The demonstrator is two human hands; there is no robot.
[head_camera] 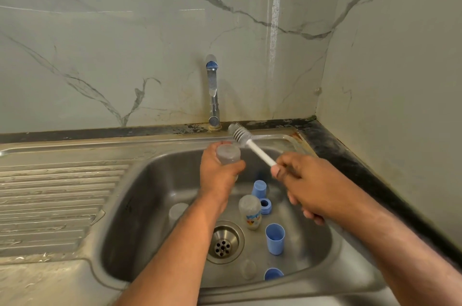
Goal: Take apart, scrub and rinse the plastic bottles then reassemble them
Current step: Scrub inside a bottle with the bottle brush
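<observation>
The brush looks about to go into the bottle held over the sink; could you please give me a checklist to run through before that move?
1. Left hand grips the held bottle firmly: ok.
2. Right hand holds the brush by its handle: ok.
3. Brush head is outside the bottle, above and right of its mouth: ok.
4. Bottle's cap is off, mouth clear: cannot tell, blurred.
5. Tap is running: not ok, no stream shows.
6. Sink below is free of parts: not ok; a second bottle and blue caps lie there.
</observation>
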